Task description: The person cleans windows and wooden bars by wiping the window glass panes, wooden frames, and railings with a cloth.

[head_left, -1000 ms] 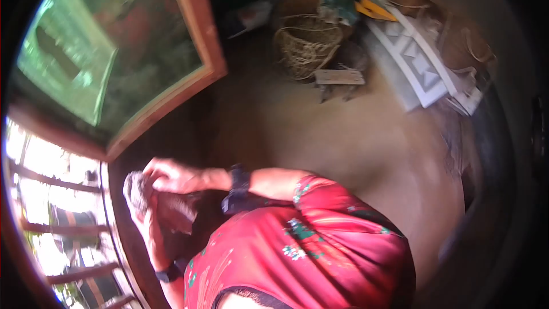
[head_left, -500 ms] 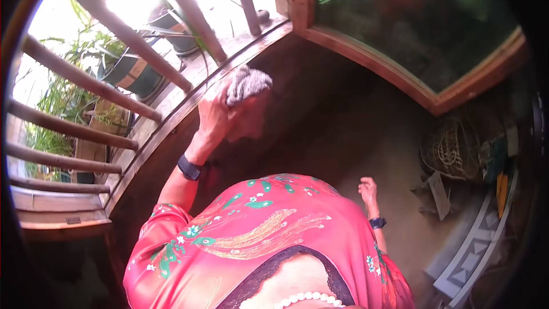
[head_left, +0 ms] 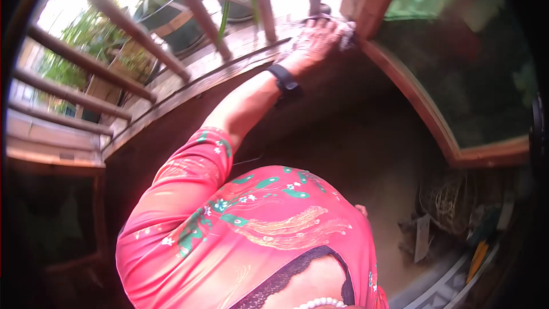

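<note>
My left hand (head_left: 313,45), with a dark band on its wrist, is stretched out to the far right end of the wooden window sill (head_left: 171,98). It presses a greyish cloth (head_left: 347,33) down there, close to the corner post. Most of the cloth is covered by the palm and fingers; bits stick out past the fingertips. Of my right hand (head_left: 361,210) only a small part shows beside the red flowered top, low at my side. Its fingers are hidden.
Slanting wooden bars (head_left: 197,12) rise from the sill, with potted plants (head_left: 171,23) behind them. An open glazed window sash (head_left: 452,152) juts in at the right. Below it are a woven basket (head_left: 449,200) and a white patterned strip (head_left: 446,286) on the floor.
My left hand has moved right and away from me with the cloth, from the sill's inner edge to its far corner. My right hand has mostly slipped out of sight behind my body.
</note>
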{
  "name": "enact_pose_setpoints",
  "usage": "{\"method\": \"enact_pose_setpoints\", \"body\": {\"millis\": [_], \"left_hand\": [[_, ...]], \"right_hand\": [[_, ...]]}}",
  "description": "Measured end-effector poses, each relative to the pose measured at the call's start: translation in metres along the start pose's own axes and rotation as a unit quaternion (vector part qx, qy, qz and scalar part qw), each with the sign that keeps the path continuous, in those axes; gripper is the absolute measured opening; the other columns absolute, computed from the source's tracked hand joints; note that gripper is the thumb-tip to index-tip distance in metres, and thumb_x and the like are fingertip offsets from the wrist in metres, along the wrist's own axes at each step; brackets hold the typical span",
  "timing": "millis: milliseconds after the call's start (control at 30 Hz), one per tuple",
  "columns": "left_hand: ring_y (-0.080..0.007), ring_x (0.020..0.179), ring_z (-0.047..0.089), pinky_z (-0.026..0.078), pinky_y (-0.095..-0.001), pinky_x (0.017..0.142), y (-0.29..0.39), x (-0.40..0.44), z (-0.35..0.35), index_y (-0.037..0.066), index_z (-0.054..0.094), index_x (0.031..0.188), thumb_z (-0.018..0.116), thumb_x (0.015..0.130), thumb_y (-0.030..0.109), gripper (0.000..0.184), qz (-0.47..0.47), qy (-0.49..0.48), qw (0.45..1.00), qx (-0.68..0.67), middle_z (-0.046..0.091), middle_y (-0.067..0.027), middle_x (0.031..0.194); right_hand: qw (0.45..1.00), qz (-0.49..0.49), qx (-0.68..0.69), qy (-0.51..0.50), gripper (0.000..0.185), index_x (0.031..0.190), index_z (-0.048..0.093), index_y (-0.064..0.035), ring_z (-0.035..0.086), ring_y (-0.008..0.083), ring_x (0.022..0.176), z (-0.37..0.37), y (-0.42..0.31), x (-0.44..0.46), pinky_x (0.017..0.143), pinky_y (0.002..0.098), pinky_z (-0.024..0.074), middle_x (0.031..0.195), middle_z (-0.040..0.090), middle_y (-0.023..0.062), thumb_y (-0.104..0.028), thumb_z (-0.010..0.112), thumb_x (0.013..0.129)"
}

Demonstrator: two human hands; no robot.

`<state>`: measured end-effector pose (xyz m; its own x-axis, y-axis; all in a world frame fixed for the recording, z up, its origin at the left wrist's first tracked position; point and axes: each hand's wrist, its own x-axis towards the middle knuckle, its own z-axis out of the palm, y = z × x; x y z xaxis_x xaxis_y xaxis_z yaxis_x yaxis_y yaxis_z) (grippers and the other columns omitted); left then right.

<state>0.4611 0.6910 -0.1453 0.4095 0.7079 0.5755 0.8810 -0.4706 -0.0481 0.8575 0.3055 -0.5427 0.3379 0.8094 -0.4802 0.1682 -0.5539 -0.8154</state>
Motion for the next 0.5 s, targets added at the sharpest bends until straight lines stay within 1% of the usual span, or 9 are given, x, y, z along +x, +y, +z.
{"method": "enact_pose_setpoints", "body": {"millis": [67, 100, 133, 233, 267, 333, 367, 433, 500], "left_hand": [[-0.0304, 0.111, 0.052, 0.042, -0.0463, 0.092, -0.001, -0.007, -0.003, 0.011, 0.058, 0.120, 0.059, 0.084, 0.023, 0.038, 0.000, -0.005, 1.000, 0.026, 0.055, -0.0115, 0.118], [-0.0277, 0.105, 0.053, 0.044, -0.0442, 0.086, -0.002, -0.014, -0.005, 0.012, 0.060, 0.116, 0.056, 0.084, 0.019, 0.033, -0.008, 0.004, 0.998, 0.057, 0.056, -0.0096, 0.113], [-0.0249, 0.101, 0.055, 0.044, -0.0421, 0.082, -0.004, -0.024, -0.007, 0.014, 0.061, 0.116, 0.055, 0.085, 0.018, 0.032, -0.024, 0.020, 0.997, 0.072, 0.058, -0.0068, 0.110], [-0.0212, 0.098, 0.057, 0.045, -0.0390, 0.080, -0.022, -0.064, -0.011, 0.015, 0.061, 0.117, 0.054, 0.084, 0.018, 0.034, -0.023, 0.065, 0.988, 0.137, 0.060, -0.0036, 0.108], [-0.0222, 0.098, 0.057, 0.045, -0.0391, 0.082, -0.027, -0.078, -0.022, 0.015, 0.061, 0.119, 0.055, 0.084, 0.017, 0.035, -0.030, 0.026, 0.990, 0.138, 0.060, -0.0040, 0.109], [-0.0230, 0.098, 0.058, 0.045, -0.0392, 0.084, -0.030, -0.102, -0.051, 0.013, 0.060, 0.119, 0.055, 0.083, 0.017, 0.036, -0.054, -0.003, 0.992, 0.117, 0.060, -0.0046, 0.109], [-0.0230, 0.098, 0.058, 0.045, -0.0392, 0.084, -0.032, -0.114, -0.060, 0.013, 0.060, 0.119, 0.055, 0.083, 0.017, 0.036, -0.066, -0.004, 0.990, 0.126, 0.060, -0.0046, 0.109], [-0.0240, 0.100, 0.058, 0.045, -0.0392, 0.086, -0.034, -0.134, -0.078, 0.009, 0.061, 0.117, 0.057, 0.082, 0.015, 0.036, -0.088, -0.005, 0.989, 0.116, 0.060, -0.0054, 0.110], [-0.0237, 0.100, 0.058, 0.045, -0.0391, 0.086, -0.039, -0.159, -0.100, 0.008, 0.061, 0.116, 0.057, 0.081, 0.014, 0.036, -0.105, -0.014, 0.986, 0.131, 0.060, -0.0055, 0.110]], "right_hand": [[0.999, -0.004, -0.040, -0.024, 0.025, 0.109, 0.059, 0.0011, 0.060, 0.0134, 0.063, 0.000, 0.005, 0.012, 0.060, 0.0263, 0.0511, 0.079, 0.064, 0.0086, -0.002, 0.050, 0.086], [0.998, -0.008, -0.056, -0.038, 0.025, 0.109, 0.059, 0.0011, 0.060, 0.0134, 0.063, 0.001, 0.003, 0.019, 0.059, 0.0264, 0.0510, 0.079, 0.064, 0.0085, -0.002, 0.051, 0.086], [0.996, -0.015, -0.073, -0.053, 0.024, 0.109, 0.059, 0.0012, 0.060, 0.0135, 0.063, 0.003, 0.002, 0.026, 0.059, 0.0266, 0.0509, 0.079, 0.064, 0.0085, -0.002, 0.051, 0.086], [0.988, -0.034, -0.115, -0.095, 0.024, 0.108, 0.060, 0.0013, 0.060, 0.0136, 0.063, 0.008, -0.008, 0.048, 0.059, 0.0271, 0.0505, 0.078, 0.064, 0.0084, -0.002, 0.051, 0.086], [0.985, -0.042, -0.129, -0.108, 0.023, 0.108, 0.060, 0.0013, 0.060, 0.0136, 0.063, 0.011, -0.012, 0.055, 0.059, 0.0272, 0.0503, 0.078, 0.064, 0.0084, -0.002, 0.051, 0.086], [0.978, -0.061, -0.150, -0.135, 0.023, 0.107, 0.060, 0.0014, 0.059, 0.0137, 0.063, 0.017, -0.019, 0.070, 0.059, 0.0275, 0.0501, 0.077, 0.064, 0.0083, -0.002, 0.052, 0.086], [0.974, -0.069, -0.158, -0.147, 0.022, 0.107, 0.060, 0.0015, 0.059, 0.0137, 0.063, 0.021, -0.023, 0.077, 0.059, 0.0277, 0.0499, 0.077, 0.064, 0.0083, -0.002, 0.052, 0.086], [0.966, -0.086, -0.174, -0.169, 0.022, 0.106, 0.060, 0.0015, 0.059, 0.0138, 0.063, 0.027, -0.029, 0.090, 0.059, 0.0280, 0.0497, 0.076, 0.064, 0.0082, -0.002, 0.052, 0.086], [0.958, -0.109, -0.183, -0.190, 0.021, 0.105, 0.060, 0.0016, 0.059, 0.0139, 0.063, 0.035, -0.036, 0.100, 0.059, 0.0283, 0.0494, 0.076, 0.064, 0.0081, -0.002, 0.053, 0.086]]}}
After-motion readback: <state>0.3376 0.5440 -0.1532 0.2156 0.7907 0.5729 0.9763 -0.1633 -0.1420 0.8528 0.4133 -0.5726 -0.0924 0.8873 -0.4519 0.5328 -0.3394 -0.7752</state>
